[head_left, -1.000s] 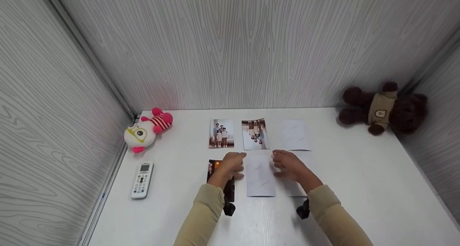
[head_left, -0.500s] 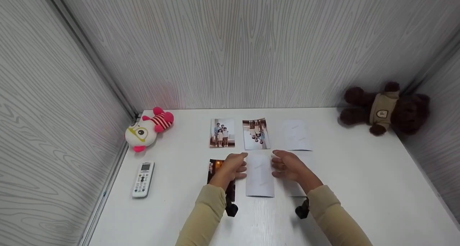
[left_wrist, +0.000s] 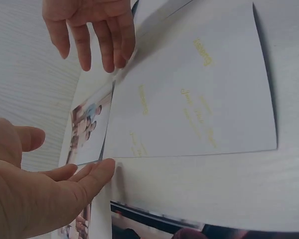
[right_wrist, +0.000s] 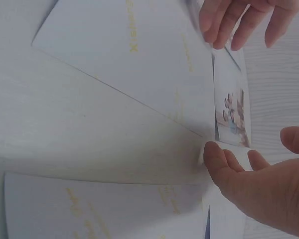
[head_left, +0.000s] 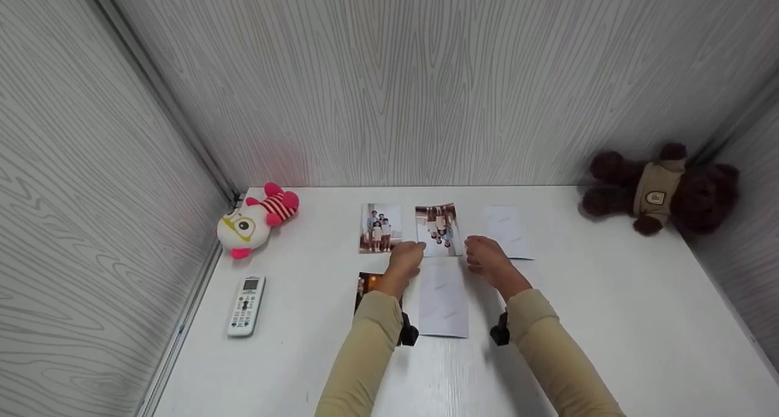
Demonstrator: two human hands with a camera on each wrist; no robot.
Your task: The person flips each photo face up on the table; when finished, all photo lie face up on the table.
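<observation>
Both hands hover low over the table, holding nothing. My left hand (head_left: 406, 263) is at the near left corner of an upside-down family photo (head_left: 439, 222), its fingers loosely bent. On the other side, my right hand (head_left: 488, 260) is level with it, just right of that photo's near edge. Between the wrists lies a face-down photo (head_left: 443, 304), white with faint yellow print (left_wrist: 202, 107) in the left wrist view. The right wrist view has the fingertips (right_wrist: 214, 154) of my right hand close to this photo's corner; contact cannot be told.
An upright family photo (head_left: 380, 227) lies back left; a dark photo (head_left: 365, 283) is partly under my left arm. Another face-down photo (head_left: 509, 229) lies back right, one more (right_wrist: 104, 209) nearer. A remote (head_left: 246, 305), a pink-white plush (head_left: 252, 222) and a brown teddy bear (head_left: 660, 189) sit outward.
Both hands have moved forward, from beside the middle face-down photo to the near edge of the upside-down family photo. The photos stay where they were; the view has shifted slightly.
</observation>
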